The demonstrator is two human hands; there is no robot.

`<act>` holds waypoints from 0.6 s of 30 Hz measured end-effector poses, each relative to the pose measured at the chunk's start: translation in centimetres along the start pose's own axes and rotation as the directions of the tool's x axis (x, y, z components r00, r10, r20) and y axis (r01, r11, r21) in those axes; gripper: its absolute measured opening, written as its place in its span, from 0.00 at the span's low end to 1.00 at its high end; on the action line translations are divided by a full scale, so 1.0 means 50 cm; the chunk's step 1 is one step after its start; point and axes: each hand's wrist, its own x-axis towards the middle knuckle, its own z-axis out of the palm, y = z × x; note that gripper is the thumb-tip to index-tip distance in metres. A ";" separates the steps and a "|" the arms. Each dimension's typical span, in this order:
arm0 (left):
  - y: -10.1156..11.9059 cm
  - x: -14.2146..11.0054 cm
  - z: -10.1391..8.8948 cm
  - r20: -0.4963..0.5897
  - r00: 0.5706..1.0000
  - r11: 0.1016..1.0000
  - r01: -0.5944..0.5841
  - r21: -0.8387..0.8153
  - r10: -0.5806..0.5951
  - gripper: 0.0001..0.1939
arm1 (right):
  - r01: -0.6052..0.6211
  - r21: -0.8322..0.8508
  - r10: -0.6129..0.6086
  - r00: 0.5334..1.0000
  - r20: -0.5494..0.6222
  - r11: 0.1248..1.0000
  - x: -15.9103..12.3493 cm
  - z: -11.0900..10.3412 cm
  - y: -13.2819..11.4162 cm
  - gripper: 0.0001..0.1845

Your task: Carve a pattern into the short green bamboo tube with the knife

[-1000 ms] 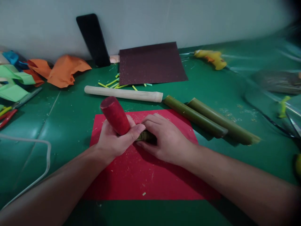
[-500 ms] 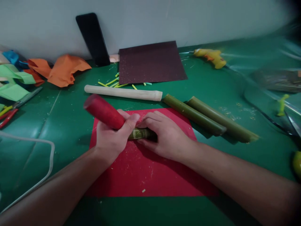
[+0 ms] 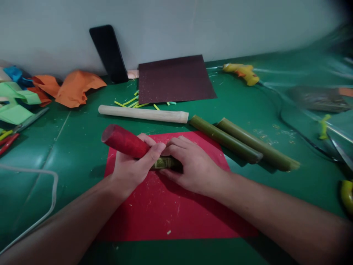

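My left hand (image 3: 135, 165) is wrapped round a thick red handle (image 3: 124, 141), which tilts up to the left. The working end of this tool is hidden behind my fingers. Close beside it, my right hand (image 3: 193, 165) grips a short green bamboo piece (image 3: 165, 162), with the thumb below and the fingers over the top. Pale marks show on the bamboo's green skin between the two hands. Both hands rest over a red sheet (image 3: 165, 209) sprinkled with small shavings.
Beyond the hands lie a pale peeled stick (image 3: 143, 114) and two green bamboo lengths (image 3: 226, 140). A dark sheet (image 3: 176, 81), a phone (image 3: 109, 53) and a yellow glue gun (image 3: 241, 71) sit farther back. Orange paper (image 3: 78, 88) and red-handled scissors (image 3: 9, 143) are left.
The whole view has shifted slightly, so things appear a little lower. The red handle's upper end has dipped and leans more. Both hands keep their holds.
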 end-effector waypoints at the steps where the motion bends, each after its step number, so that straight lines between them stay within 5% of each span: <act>1: 0.000 0.001 0.000 0.000 1.000 1.000 -0.003 0.006 0.003 0.11 | 0.011 0.003 -0.011 1.000 0.006 1.000 0.000 0.000 0.000 0.10; 18: -0.012 0.003 0.004 -0.014 0.996 0.993 -0.085 0.080 0.086 0.14 | -0.043 -0.025 0.041 0.997 -0.073 0.999 -0.004 0.010 -0.004 0.08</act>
